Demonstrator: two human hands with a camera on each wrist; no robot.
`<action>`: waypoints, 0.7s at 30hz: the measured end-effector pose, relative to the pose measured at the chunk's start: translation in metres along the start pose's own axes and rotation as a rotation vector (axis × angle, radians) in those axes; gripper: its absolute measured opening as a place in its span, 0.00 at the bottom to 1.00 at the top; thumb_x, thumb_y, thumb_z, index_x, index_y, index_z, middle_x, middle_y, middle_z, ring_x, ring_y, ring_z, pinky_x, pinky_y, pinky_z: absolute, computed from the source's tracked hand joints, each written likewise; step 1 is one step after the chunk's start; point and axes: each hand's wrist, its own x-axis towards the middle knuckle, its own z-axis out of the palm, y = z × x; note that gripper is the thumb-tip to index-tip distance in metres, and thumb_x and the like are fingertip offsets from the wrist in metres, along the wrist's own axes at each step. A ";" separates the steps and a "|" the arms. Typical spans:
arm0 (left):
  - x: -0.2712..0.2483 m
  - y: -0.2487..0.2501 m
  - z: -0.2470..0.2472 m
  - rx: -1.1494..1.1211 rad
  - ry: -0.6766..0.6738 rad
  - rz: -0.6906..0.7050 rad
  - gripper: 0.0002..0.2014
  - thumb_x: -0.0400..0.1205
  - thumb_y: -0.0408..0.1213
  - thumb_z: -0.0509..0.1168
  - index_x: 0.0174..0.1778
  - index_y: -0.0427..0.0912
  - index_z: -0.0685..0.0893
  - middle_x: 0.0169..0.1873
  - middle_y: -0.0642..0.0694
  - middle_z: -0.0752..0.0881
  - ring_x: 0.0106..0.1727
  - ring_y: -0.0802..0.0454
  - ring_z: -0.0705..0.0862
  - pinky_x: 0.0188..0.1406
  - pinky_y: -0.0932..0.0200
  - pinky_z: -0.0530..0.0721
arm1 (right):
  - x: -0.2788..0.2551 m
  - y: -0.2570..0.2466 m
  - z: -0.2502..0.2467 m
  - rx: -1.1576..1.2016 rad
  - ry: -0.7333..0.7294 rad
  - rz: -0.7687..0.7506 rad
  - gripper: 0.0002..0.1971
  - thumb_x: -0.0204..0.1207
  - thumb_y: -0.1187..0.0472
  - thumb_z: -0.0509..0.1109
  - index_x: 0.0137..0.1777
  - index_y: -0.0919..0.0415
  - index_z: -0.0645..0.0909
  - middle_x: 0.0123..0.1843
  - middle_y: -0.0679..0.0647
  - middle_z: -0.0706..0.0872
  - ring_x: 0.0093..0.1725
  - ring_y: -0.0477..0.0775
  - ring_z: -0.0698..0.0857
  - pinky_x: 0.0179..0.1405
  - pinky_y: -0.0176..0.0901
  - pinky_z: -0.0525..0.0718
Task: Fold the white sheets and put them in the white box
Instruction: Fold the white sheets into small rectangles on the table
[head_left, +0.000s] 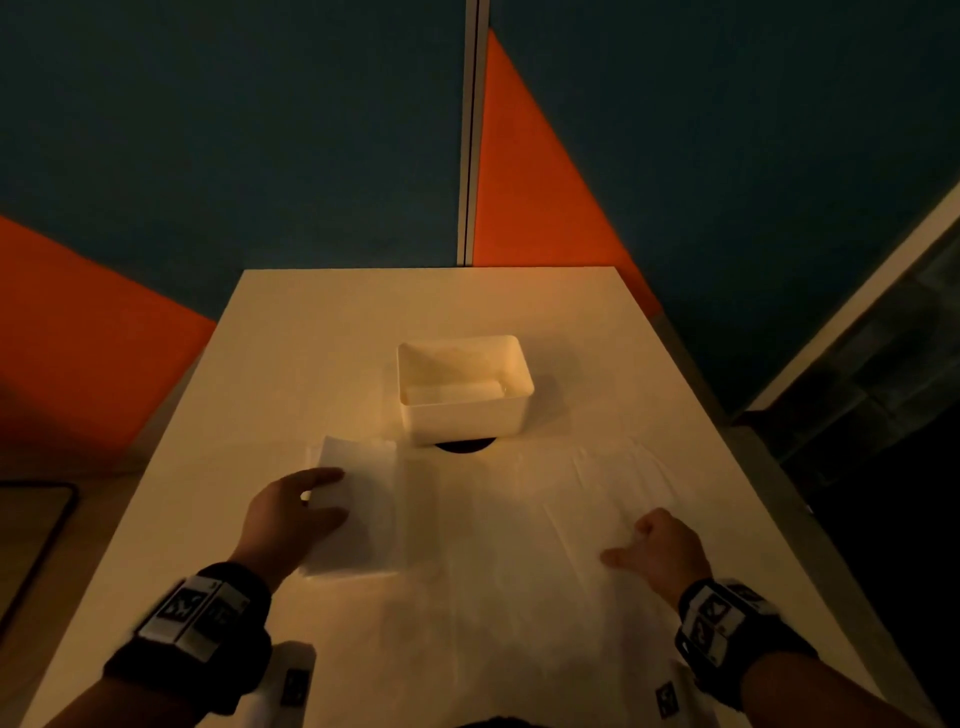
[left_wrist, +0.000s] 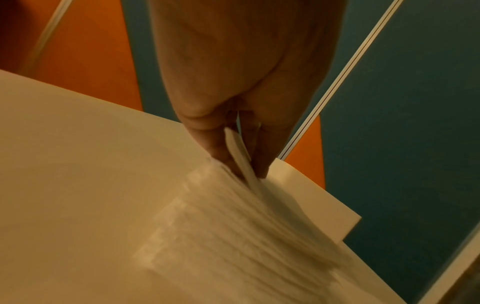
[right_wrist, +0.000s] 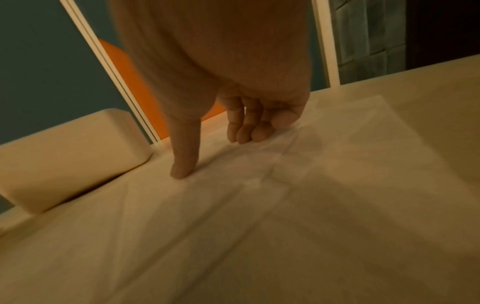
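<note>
A white box (head_left: 464, 418) stands open in the middle of the table, and its side wall (right_wrist: 64, 160) also shows in the right wrist view. Near and left of it lies a folded white sheet (head_left: 371, 499). My left hand (head_left: 337, 493) holds its left edge, which sits pinched between thumb and fingers (left_wrist: 259, 160) in the left wrist view; the sheet (left_wrist: 233, 226) is blurred there. A larger white sheet (head_left: 587, 483) lies spread flat on the right. My right hand (head_left: 623, 540) rests on it, thumb and fingertips (right_wrist: 244, 137) touching the paper (right_wrist: 311, 195).
A dark round hole (head_left: 464, 445) in the table (head_left: 322, 322) shows under the box's near edge. Blue and orange partition walls (head_left: 260, 130) close off the far side. A dark-rimmed flat object (head_left: 31, 519) lies off the table's left side. The table's right edge runs close to the spread sheet.
</note>
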 end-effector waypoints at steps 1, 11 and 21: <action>0.000 -0.001 0.001 0.005 0.011 0.011 0.22 0.72 0.28 0.74 0.61 0.47 0.85 0.52 0.40 0.85 0.46 0.42 0.84 0.50 0.53 0.81 | -0.002 -0.001 0.000 -0.017 0.002 -0.006 0.29 0.59 0.52 0.84 0.55 0.61 0.76 0.53 0.56 0.80 0.52 0.56 0.80 0.47 0.43 0.79; 0.010 -0.011 0.002 0.224 0.060 0.094 0.22 0.72 0.34 0.75 0.62 0.46 0.85 0.63 0.39 0.80 0.58 0.40 0.80 0.61 0.50 0.77 | -0.001 -0.006 -0.003 -0.060 0.020 -0.113 0.17 0.66 0.60 0.79 0.29 0.58 0.71 0.29 0.50 0.75 0.31 0.50 0.76 0.27 0.38 0.69; 0.001 0.031 0.013 0.417 0.059 0.426 0.25 0.74 0.48 0.73 0.68 0.56 0.77 0.70 0.48 0.75 0.69 0.45 0.71 0.68 0.47 0.69 | -0.034 -0.061 -0.042 0.344 -0.087 -0.415 0.06 0.72 0.70 0.73 0.38 0.60 0.87 0.39 0.57 0.90 0.41 0.57 0.88 0.42 0.48 0.85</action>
